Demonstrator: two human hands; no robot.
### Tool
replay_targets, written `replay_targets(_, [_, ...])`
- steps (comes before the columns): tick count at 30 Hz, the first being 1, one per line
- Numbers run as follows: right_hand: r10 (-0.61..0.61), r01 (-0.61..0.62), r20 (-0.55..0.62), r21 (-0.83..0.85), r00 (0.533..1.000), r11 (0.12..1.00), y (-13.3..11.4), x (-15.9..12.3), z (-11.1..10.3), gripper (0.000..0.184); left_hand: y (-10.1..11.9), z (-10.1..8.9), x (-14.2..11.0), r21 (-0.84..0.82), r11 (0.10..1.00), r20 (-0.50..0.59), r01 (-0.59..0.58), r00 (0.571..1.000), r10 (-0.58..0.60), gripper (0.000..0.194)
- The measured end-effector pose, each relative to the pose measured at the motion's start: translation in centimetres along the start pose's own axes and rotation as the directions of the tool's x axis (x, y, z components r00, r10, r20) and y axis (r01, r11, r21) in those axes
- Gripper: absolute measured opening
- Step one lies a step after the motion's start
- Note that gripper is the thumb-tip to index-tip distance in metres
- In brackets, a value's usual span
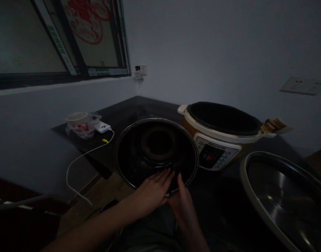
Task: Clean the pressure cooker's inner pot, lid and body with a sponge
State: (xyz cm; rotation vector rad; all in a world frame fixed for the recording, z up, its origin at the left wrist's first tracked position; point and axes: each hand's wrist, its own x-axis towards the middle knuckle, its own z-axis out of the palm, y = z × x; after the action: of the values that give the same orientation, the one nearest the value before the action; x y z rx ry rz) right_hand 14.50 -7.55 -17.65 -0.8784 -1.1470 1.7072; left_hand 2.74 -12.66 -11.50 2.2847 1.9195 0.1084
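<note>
A dark inner pot (pixel 157 155) with a thin pale rim is tilted so that its mouth faces me. My left hand (pixel 155 189) reaches over the near rim, its fingers stretched out and lying along the inner wall. My right hand (pixel 182 203) holds the near edge of the pot, thumb up at the inside and the other fingers hidden below the rim. Just right of the pot stands a cooker body (pixel 218 152) with a cream rim and a control panel, its round opening dark. The lower right holds a large round lid (pixel 278 196) with a shiny inner face.
On the left of the dark table (pixel 131 108), a plastic-wrapped cup (pixel 80 124) stands beside a white power strip (pixel 102 127). Its white cable (pixel 71 164) hangs over the table's edge. Something brown (pixel 274 125) rests at the cooker's right handle. Walls close off the back and left.
</note>
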Motion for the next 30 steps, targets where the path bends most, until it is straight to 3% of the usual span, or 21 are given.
replay_targets(3, [-0.01, 0.013, 0.017, -0.157, 1.0, 0.987, -1.0, 0.3, -0.3, 0.056, -0.8, 0.2, -0.6, 0.01, 1.0, 0.0, -0.03, 1.0, 0.03, 0.069])
replay_targets(6, [-0.237, 0.218, -0.001, -0.383, 0.972, 0.898, -3.0, 0.8, -0.3, 0.063, -1.2, -0.3, -0.9, 0.023, 0.999, 0.027, -0.043, 0.999, 0.043, 0.07])
replay_targets(8, [-0.334, 0.276, -0.034, -0.488, 0.942, 0.828, -4.2, 1.0, -0.6, 0.07, -1.4, -0.9, -1.0, 0.047, 0.998, 0.056, -0.046, 0.998, 0.043, 0.07])
replay_targets(12, [-0.238, 0.187, -0.038, -0.499, 0.971, 0.846, -5.8, 0.8, -1.5, 0.065, -1.8, -2.3, -1.4, 0.082, 0.996, 0.096, -0.028, 0.995, 0.02, 0.064])
replay_targets(16, [-0.022, 0.026, 0.013, -0.408, 1.0, 0.913, -6.2, -0.2, -1.2, 0.063, -3.1, -2.9, -2.0, 0.088, 0.996, 0.06, -0.019, 0.998, 0.014, 0.082])
replay_targets(19, [0.038, -0.026, 0.028, -0.344, 0.999, 0.939, -6.4, -0.8, -0.4, 0.066, -4.2, -2.8, -2.1, 0.098, 0.995, 0.001, -0.002, 1.0, 0.002, 0.063])
replay_targets(24, [0.061, -0.048, 0.046, -0.247, 0.997, 0.968, -6.6, -1.4, 0.3, 0.082, -5.3, -2.0, -1.3, 0.108, 0.991, -0.015, 0.072, 0.997, -0.071, 0.038])
replay_targets(30, [-0.07, 0.075, 0.027, -0.272, 0.997, 0.959, -5.9, -1.6, 0.0, 0.087, -4.6, -1.7, -0.1, -0.101, 0.989, 0.031, 0.111, 0.994, -0.109, 0.042])
